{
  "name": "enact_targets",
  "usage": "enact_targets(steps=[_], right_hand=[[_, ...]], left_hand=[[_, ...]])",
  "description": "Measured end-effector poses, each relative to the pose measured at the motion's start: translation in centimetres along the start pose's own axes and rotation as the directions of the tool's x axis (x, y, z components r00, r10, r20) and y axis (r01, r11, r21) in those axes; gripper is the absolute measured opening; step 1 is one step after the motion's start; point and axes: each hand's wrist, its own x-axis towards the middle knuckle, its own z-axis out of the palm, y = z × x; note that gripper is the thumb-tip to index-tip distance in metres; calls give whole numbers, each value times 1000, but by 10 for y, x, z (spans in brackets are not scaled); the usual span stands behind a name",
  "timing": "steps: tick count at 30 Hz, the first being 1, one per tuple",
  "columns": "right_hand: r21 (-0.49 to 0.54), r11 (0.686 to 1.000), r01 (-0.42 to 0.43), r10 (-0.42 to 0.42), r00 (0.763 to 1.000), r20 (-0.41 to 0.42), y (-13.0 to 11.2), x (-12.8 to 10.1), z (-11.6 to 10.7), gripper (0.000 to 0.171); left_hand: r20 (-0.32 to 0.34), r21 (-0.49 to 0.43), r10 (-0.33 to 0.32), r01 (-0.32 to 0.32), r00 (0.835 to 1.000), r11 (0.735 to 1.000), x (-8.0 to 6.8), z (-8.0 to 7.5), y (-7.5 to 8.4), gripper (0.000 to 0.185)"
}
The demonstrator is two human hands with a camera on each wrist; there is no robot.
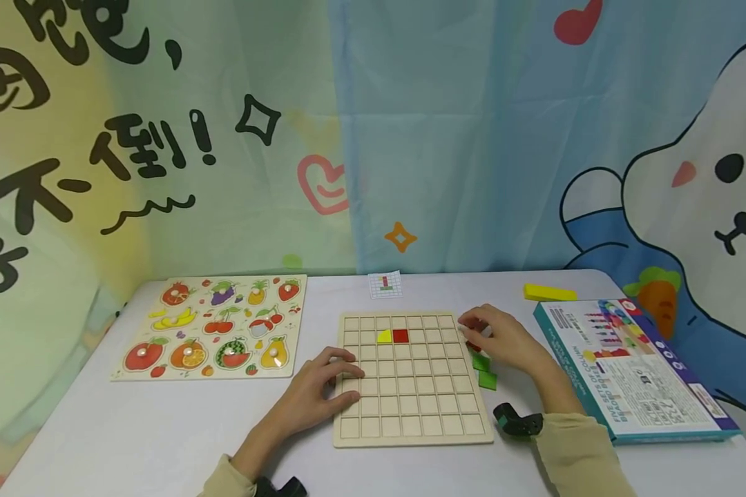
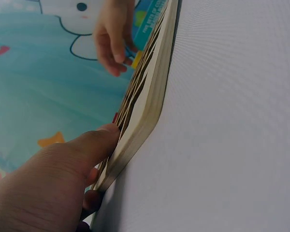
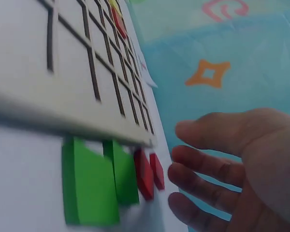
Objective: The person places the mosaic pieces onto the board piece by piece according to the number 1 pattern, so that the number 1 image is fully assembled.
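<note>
While left hand point(image 1: 313, 393) lies flat on the wooden grid board point(image 1: 410, 378), right hand point(image 1: 503, 339), fingers loose, nothing gripped, hovers by small red pieces point(image 3: 150, 172) just off board's right edge.

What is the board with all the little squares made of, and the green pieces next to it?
The grid board looks like pale, unpainted wood: matte, light tan, with thin raised strips between the squares and a thick, rounded edge in the left wrist view. The green pieces seem to be wood or plastic painted a flat, solid green; the blurry pictures leave that open.
</note>
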Motion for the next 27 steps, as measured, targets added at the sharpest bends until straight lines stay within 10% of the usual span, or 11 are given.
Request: enact_targets(steps=[14, 27], right_hand=[[-2, 995, -103, 102, 984, 143, 14, -11, -6, 33], [-62, 993, -103, 108, 990, 89, 19, -10, -1, 28]], left_hand=[[-6, 5, 17, -17, 1000, 1000, -1, 1, -1, 27], [3, -2, -1, 1, 1000, 1000, -1, 0, -1, 27]])
